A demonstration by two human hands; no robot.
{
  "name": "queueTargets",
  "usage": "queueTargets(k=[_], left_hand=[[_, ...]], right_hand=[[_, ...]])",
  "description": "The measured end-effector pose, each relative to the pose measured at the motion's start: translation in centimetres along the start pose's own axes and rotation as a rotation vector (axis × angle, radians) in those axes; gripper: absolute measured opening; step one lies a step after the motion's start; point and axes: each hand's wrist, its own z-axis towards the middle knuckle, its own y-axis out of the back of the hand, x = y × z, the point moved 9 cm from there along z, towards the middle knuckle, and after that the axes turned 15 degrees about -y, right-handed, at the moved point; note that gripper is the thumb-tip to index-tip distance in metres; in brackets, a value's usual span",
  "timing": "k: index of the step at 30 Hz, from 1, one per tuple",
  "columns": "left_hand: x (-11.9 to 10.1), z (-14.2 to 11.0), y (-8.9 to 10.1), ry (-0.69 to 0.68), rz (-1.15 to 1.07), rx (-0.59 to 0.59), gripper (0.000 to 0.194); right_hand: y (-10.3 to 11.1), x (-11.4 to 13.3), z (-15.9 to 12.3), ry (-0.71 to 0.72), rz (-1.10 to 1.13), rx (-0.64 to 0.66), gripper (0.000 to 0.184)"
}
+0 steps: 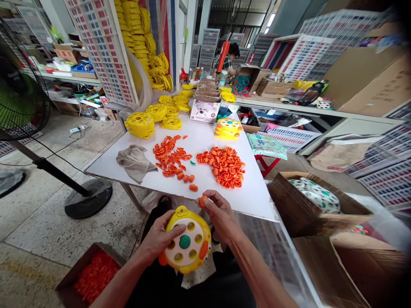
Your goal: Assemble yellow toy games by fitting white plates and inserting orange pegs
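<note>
My left hand (159,236) grips the left side of a yellow round toy (188,245) with a white face, a green centre knob and several holes, held above my lap. My right hand (218,215) pinches a small orange piece (203,200) just above the toy's upper right edge. On the white table (205,141) ahead lie two heaps of orange parts, one to the left (170,158) and one to the right (224,167). A few loose orange pieces (188,179) sit near the table's front edge.
A grey cloth (135,161) lies at the table's left. Yellow toy shells (141,124) and finished toys (227,128) stand further back. A box of orange parts (94,276) is at my lower left, cardboard boxes (317,205) to the right, a fan stand (86,199) left. A person works far behind.
</note>
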Motion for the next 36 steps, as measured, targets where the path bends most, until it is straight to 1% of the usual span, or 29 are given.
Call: queueTargets(k=[3,7,11,15,21,24,26,29,32,34,36], left_hand=[[-0.3,-0.1,-0.2,0.013,0.009,-0.002,0.048],[-0.4,-0.1,-0.3,0.01,0.03,0.004,0.048],[-0.2,-0.1,-0.2,0.009,0.034,0.015,0.046],[0.2,0.0,-0.1,0.011,0.038,0.02,0.047],[0.2,0.0,-0.6,0.024,-0.007,0.036,0.047],[0.1,0.1,-0.7,0.012,-0.041,0.038,0.047],[0.2,0.1,-0.6,0.009,-0.029,0.039,0.048],[0.7,0.0,-0.3,0.013,0.005,0.036,0.049],[1.0,-0.3,-0.3,0.034,0.001,0.031,0.051],[0.9,-0.4,-0.4,0.046,-0.009,0.027,0.051],[0.8,-0.3,-0.5,0.048,-0.028,0.024,0.049]], right_hand=[[0.5,-0.3,0.1,-0.01,0.054,-0.04,0.032],[0.6,-0.9,0.1,-0.044,0.077,-0.03,0.034],[0.6,-1.1,0.2,-0.054,0.061,-0.031,0.029],[0.6,-1.3,0.2,-0.063,0.009,-0.046,0.027],[-0.2,-2.0,-0.5,-0.1,-0.054,-0.007,0.027],[-0.7,-1.9,-0.9,-0.1,-0.103,0.003,0.028],[-0.6,-1.6,-0.9,-0.085,-0.137,-0.009,0.028],[0.7,-0.1,-0.2,0.03,-0.266,-0.101,0.03],[2.4,1.5,1.5,0.15,-0.536,-0.213,0.036],[3.0,2.0,3.3,0.176,-0.683,-0.235,0.037],[3.3,2.4,5.0,0.191,-0.76,-0.237,0.033]])
